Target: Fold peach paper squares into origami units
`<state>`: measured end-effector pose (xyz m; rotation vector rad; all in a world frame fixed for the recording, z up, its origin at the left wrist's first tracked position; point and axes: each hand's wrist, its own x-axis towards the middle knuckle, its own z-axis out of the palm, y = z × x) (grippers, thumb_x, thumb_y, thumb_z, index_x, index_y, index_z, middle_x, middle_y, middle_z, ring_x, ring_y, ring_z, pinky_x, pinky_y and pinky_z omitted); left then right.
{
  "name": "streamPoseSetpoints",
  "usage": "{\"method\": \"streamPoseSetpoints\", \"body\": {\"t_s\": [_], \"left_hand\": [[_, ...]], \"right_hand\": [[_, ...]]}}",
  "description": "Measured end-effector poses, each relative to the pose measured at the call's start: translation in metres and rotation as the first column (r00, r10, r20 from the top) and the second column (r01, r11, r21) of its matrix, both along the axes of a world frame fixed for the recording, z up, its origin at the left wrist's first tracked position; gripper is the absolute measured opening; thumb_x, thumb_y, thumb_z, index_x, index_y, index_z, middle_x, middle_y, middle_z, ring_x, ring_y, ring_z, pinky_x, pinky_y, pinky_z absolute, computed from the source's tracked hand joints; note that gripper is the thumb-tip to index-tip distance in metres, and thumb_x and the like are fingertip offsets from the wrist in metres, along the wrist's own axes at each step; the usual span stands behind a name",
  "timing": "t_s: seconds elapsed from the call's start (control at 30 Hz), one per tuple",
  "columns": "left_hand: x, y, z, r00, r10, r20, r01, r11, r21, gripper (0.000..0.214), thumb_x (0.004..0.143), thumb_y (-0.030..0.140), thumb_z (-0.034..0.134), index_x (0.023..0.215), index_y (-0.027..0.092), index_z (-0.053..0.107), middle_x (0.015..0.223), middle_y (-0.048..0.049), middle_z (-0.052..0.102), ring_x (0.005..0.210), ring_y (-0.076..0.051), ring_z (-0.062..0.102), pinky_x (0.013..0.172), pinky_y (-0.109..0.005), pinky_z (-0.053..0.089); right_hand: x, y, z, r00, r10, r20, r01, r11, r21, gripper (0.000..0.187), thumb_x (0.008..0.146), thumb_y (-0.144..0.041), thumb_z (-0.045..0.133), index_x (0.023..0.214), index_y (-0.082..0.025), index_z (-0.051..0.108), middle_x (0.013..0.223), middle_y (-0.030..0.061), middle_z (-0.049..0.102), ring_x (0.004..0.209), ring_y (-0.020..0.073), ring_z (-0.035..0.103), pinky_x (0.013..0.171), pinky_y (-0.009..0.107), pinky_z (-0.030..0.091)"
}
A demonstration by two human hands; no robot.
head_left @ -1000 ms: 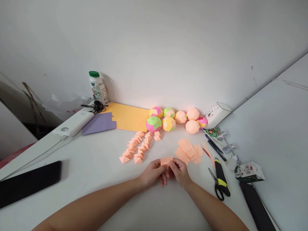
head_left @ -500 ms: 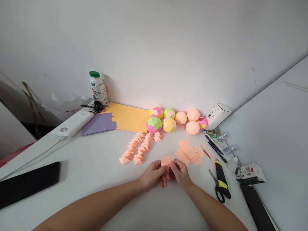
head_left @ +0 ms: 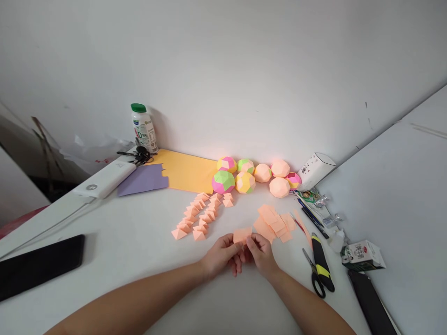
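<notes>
Both hands meet over the white table near its front. My left hand [head_left: 222, 254] and my right hand [head_left: 260, 251] each pinch one end of a small peach paper square [head_left: 242, 234], held just above the tabletop. Beyond the left hand lie two rows of folded peach paper units [head_left: 199, 215]. Just beyond the right hand sits a loose pile of flat peach paper squares [head_left: 275, 221].
Several paper balls [head_left: 223, 181] line the wall, beside yellow paper [head_left: 186, 170] and purple paper [head_left: 144, 179]. Scissors [head_left: 314, 277], a yellow-black cutter [head_left: 321, 261], pens and a small carton [head_left: 363, 255] lie right. A black phone [head_left: 38, 265], power bank [head_left: 104, 179], keys and bottle [head_left: 143, 126] stand left.
Nothing has visibly changed apart from a slight shift of the view; both hands keep hold of the peach paper square in the same place.
</notes>
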<state>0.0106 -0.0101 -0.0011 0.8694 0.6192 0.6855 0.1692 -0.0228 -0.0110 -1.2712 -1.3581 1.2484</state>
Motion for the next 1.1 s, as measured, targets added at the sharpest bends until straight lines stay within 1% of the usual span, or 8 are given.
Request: {"method": "streamPoseSetpoints", "body": {"t_s": [0.43,0.6,0.8,1.0,1.1], "left_hand": [[0.0012,-0.0011,0.0033,1.000,0.014,-0.015,-0.014,1.000,-0.014,0.031,0.078,0.045,0.059,0.079,0.016,0.047,0.060,-0.0005,0.061,0.041,-0.012,0.057,0.035,-0.021,0.044],[0.0007,-0.0015,0.0019,1.000,0.010,-0.018,-0.010,1.000,-0.005,0.030,0.079,0.044,0.058,0.080,0.016,0.048,0.061,-0.0006,0.061,0.042,-0.012,0.057,0.036,-0.021,0.045],[0.0000,-0.0009,-0.0004,1.000,0.011,-0.005,-0.012,1.000,-0.004,0.030,0.080,0.043,0.058,0.082,0.015,0.049,0.063,-0.0013,0.062,0.043,-0.011,0.058,0.037,-0.021,0.045],[0.0003,-0.0003,0.0012,1.000,0.014,-0.007,-0.014,1.000,-0.015,0.031,0.079,0.045,0.060,0.082,0.015,0.051,0.063,-0.0011,0.062,0.044,-0.011,0.058,0.038,-0.021,0.045],[0.0001,-0.0005,-0.0003,1.000,0.013,-0.003,-0.013,1.000,-0.009,0.030,0.080,0.044,0.059,0.081,0.015,0.052,0.064,-0.0013,0.062,0.044,-0.011,0.058,0.038,-0.021,0.046]], "right_hand": [[0.0001,0.0007,0.0003,1.000,-0.003,0.015,0.003,1.000,0.026,0.033,0.085,-0.041,0.054,0.064,-0.017,0.050,0.051,-0.0028,0.051,0.046,0.0098,0.046,0.044,0.021,0.035],[-0.0006,0.0006,0.0008,1.000,0.007,0.003,-0.007,1.000,0.023,0.032,0.085,-0.041,0.054,0.065,-0.017,0.050,0.049,-0.0030,0.051,0.044,0.0099,0.045,0.043,0.021,0.035],[-0.0001,0.0004,-0.0035,0.999,0.019,-0.030,-0.019,1.000,0.010,0.031,0.086,-0.041,0.054,0.066,-0.017,0.050,0.049,-0.0033,0.051,0.043,0.0099,0.045,0.042,0.021,0.036],[0.0002,0.0000,-0.0036,1.000,-0.004,0.028,0.002,0.998,0.063,0.031,0.086,-0.040,0.053,0.066,-0.017,0.052,0.052,-0.0029,0.051,0.047,0.0101,0.046,0.046,0.022,0.038],[-0.0005,-0.0004,-0.0020,1.000,-0.002,0.031,0.000,0.998,0.057,0.031,0.086,-0.040,0.053,0.067,-0.017,0.053,0.052,-0.0031,0.051,0.048,0.0103,0.045,0.047,0.022,0.038]]}}
